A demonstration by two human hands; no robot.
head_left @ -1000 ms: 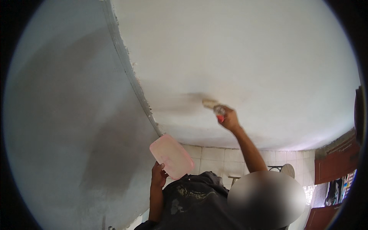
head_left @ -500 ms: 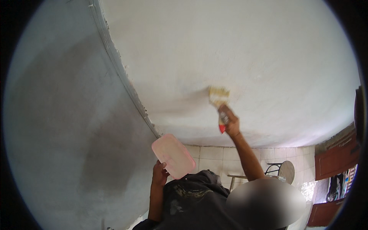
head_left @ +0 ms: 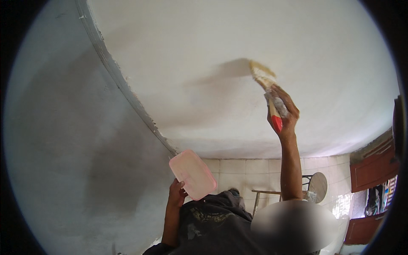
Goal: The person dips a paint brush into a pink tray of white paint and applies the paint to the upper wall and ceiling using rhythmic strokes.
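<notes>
My right hand [head_left: 282, 110] is raised against the white wall [head_left: 199, 34], closed round the handle of a wide paintbrush [head_left: 263, 73] with a red-tipped handle and pale, white-coated bristles. The bristles are at the wall surface and cast a shadow to the left. My left hand [head_left: 177, 192], low near the corner, grips a pink plastic container [head_left: 191, 170] by its left edge; pale white material shows in it. My dark, paint-stained shirt [head_left: 208, 225] fills the bottom middle.
A grey wall [head_left: 51, 127] meets the white one along a rough-edged corner strip [head_left: 114, 74]. Below are the tiled floor [head_left: 231, 168], a round-topped stool [head_left: 317, 186] and a wooden stand [head_left: 265, 192]. At the right are red-brown door panels [head_left: 369, 170] and an opening with items beyond.
My right hand and the brush have moved up and to the right along the white wall, the arm now straighter. My left hand and the container have barely moved.
</notes>
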